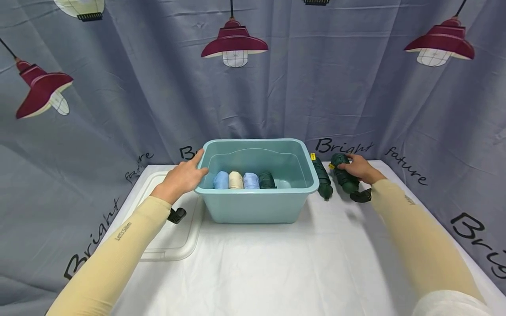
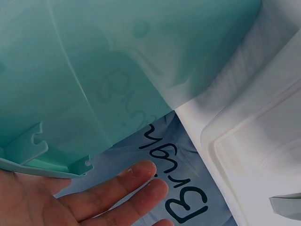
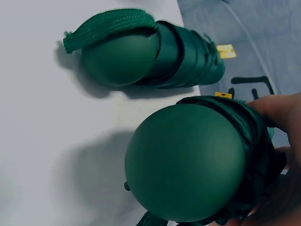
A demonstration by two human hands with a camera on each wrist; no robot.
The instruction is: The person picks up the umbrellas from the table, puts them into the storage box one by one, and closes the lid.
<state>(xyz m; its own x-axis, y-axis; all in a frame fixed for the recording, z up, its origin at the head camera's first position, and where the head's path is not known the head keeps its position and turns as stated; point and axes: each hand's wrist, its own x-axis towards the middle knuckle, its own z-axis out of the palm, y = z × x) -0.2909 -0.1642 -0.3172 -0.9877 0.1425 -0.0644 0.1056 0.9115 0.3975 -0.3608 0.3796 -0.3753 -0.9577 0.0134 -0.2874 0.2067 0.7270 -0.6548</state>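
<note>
A pale teal bin [image 1: 256, 206] stands at the far middle of the table. My left hand [image 1: 182, 177] rests at its left rim, thumb over the edge; in the left wrist view the other fingers [image 2: 127, 193] reach out straight beside the wall. My right hand [image 1: 360, 169] grips a dark green folded umbrella [image 1: 343, 173], its round end [image 3: 183, 162] facing the right wrist camera and a dark strap [image 1: 360, 195] hanging from it. Another dark green folded umbrella [image 1: 323, 179] lies between it and the bin, with a yellow tag.
Inside the bin stand a blue roll [image 1: 221, 180], a cream roll [image 1: 236, 180], a light blue roll [image 1: 251, 181] and a dark green roll [image 1: 267, 180]. A white lid [image 1: 174, 239] lies left of the bin. A grey printed curtain [image 1: 336, 96] borders the white table [image 1: 269, 267].
</note>
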